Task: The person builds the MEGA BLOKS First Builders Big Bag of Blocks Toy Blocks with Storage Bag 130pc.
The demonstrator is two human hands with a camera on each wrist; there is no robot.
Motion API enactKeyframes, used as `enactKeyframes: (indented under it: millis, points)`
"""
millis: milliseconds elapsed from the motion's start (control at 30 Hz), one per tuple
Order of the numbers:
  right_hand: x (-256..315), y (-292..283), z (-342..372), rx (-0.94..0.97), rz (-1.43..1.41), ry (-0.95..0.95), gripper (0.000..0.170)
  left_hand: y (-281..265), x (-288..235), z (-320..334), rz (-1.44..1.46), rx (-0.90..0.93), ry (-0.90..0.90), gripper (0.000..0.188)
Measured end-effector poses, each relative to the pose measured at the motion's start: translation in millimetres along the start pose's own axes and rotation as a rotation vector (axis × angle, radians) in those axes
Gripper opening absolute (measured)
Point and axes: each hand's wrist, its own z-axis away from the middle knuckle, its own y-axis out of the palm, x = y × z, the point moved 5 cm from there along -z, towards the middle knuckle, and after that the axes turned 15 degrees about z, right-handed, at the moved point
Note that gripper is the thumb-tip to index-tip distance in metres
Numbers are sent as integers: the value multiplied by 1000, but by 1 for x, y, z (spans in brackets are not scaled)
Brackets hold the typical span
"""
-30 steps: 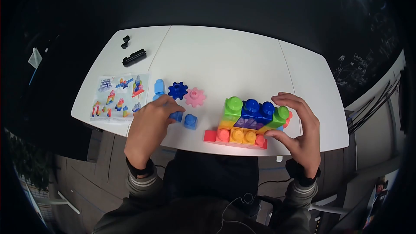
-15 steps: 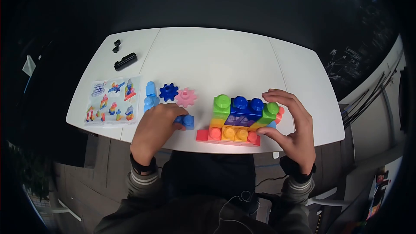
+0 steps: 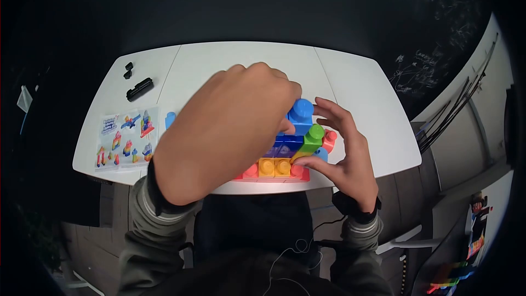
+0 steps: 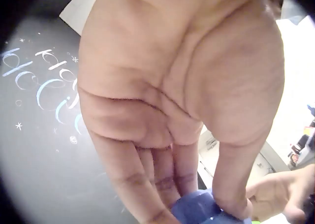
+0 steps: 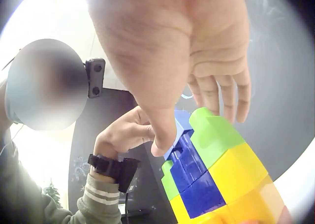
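The block build (image 3: 282, 169) stands near the front edge of the white counter (image 3: 246, 55), right of the counter's middle, its long axis running left to right along that edge. Its studs point up toward the head camera, with a red and orange row in front, dark blue blocks (image 3: 287, 145) behind that row and a green block (image 3: 313, 138) at the right end; the left end is hidden behind the left hand (image 3: 230, 126). That hand reaches over from the left, palm down, and pinches a blue block (image 3: 301, 116) between thumb and fingers, above the rear of the dark blue blocks. One round stud points up; the fingers cover too much to tell the blue block's long axis or whether it is seated. The right hand (image 3: 350, 159) is spread wide around the right end, thumb in front and fingers behind; how firmly it touches cannot be told. A coral piece (image 3: 329, 140) and a light blue piece (image 3: 320, 155) lie between that hand and the build. At the counter's left are a picture sheet (image 3: 126, 140), a black case (image 3: 139, 89) lying slantwise and small black pieces (image 3: 129, 70).
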Motion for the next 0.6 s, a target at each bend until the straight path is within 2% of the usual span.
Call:
enactKeyframes:
  millis: [100, 233, 300, 333, 367, 400, 433, 500, 567, 600]
  points:
    - [0, 5, 2, 22, -4, 12, 103, 19, 5, 1, -67, 30, -61, 32]
    - [3, 14, 3, 65, -31, 17, 99, 19, 1, 2, -48, -5, -53, 30]
    - [5, 13, 3, 32, -41, 17, 86, 21, -2, -1, -52, 37, -36, 23]
    - [4, 17, 4, 39, -73, -22, 86, 23, -3, 5, -33, -74, 57, 20]
    - [-2, 19, 8, 47, -63, 17, 77, 26, -6, 13, -17, -184, 158, 17]
    - [-6, 22, 10, 53, -47, 60, 68, 27, -7, 15, -52, -196, 138, 17]
    - [-3, 24, 9, 55, -66, 31, 68, 31, -7, 13, -25, -153, 110, 18]
    - [-10, 27, 10, 91, -153, 261, 55, 29, -11, 4, -5, -118, 72, 19]
    - [-19, 35, 13, 44, -164, 239, 53, 34, -13, -2, -45, 165, -114, 24]
    - [-24, 41, 15, -4, -168, 235, 52, 35, -9, 1, -51, 158, -116, 24]
